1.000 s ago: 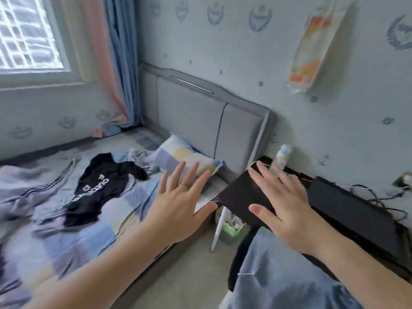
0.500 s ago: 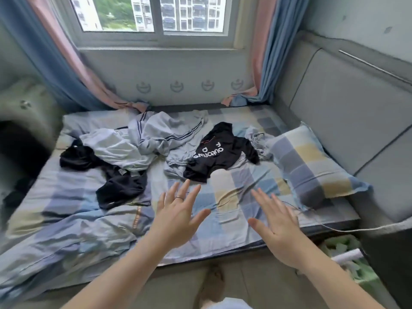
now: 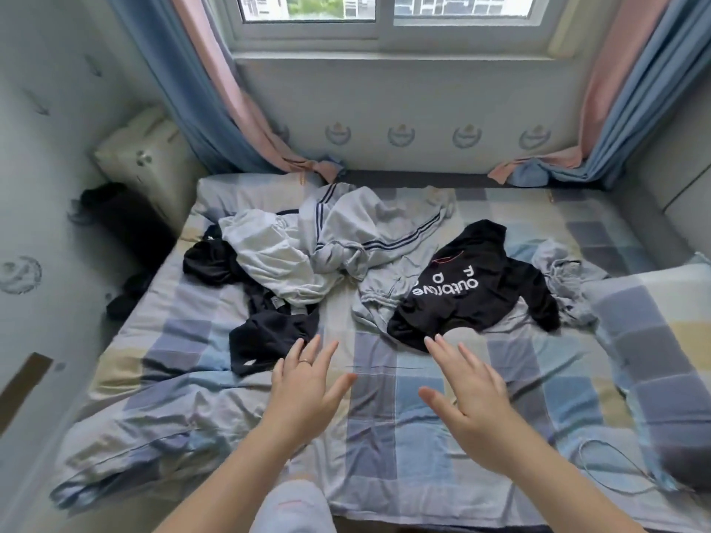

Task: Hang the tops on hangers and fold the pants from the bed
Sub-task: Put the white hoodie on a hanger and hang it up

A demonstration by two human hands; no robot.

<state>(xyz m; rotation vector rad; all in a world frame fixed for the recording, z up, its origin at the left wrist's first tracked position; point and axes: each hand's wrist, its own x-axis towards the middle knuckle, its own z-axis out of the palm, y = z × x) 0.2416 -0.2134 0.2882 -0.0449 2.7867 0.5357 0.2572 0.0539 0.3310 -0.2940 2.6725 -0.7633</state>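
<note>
Black printed top [image 3: 473,286] lies just beyond the right hand [image 3: 473,409]'s spread, empty fingers [image 3: 436,346]; grab its shoulders, I'd say.

Both hands, left hand [image 3: 306,394] and right hand [image 3: 475,405], hover spread-fingered over the bed [image 3: 384,436]; black top [image 3: 469,290] at one o'clock.

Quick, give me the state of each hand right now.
Left hand: open, fingers spread, holding nothing, above the bed sheet.
Right hand: open, fingers spread, holding nothing, fingertips near the black printed top.
</note>
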